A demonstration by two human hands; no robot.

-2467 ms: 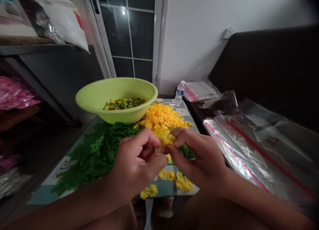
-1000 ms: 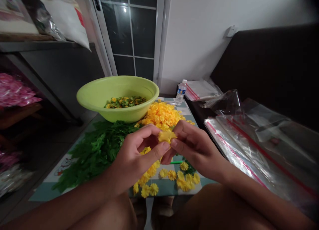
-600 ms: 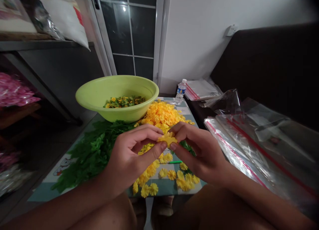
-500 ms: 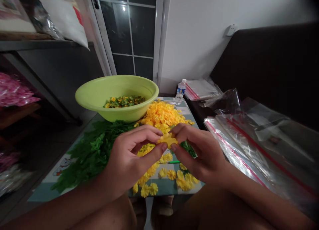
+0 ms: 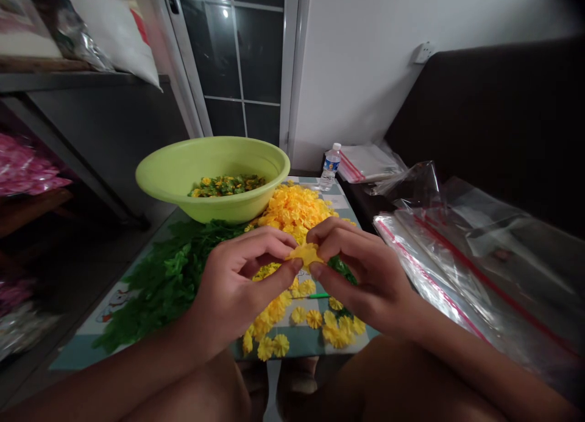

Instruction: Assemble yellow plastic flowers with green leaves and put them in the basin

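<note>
Between my two hands, above the table, is a yellow artificial flower (image 5: 307, 254) with a scalloped edge. My left hand (image 5: 249, 282) pinches its left side between thumb and fingers. On the other side, my right hand (image 5: 365, 273) is closed on the flower's right edge. Beneath them lie loose yellow flower pieces (image 5: 338, 330), some single and some overlapping. A heap of orange-yellow flower pieces (image 5: 297, 206) rises behind the hands. Green artificial leaves (image 5: 159, 288) are piled to the left. Part of a thin green stick (image 5: 319, 296) shows below the right fingers.
A large lime-green basin (image 5: 183, 166) at the back of the table holds small green-and-yellow pieces. A water bottle (image 5: 329, 167) stands behind the heap. Clear plastic bags with red strips (image 5: 439, 270) lie on the dark seat at right. Pink wrapped bundles (image 5: 27, 166) sit at left.
My right fingers have shifted slightly on the flower, and its face is turned a little differently. Both hands stay in nearly the same place.
</note>
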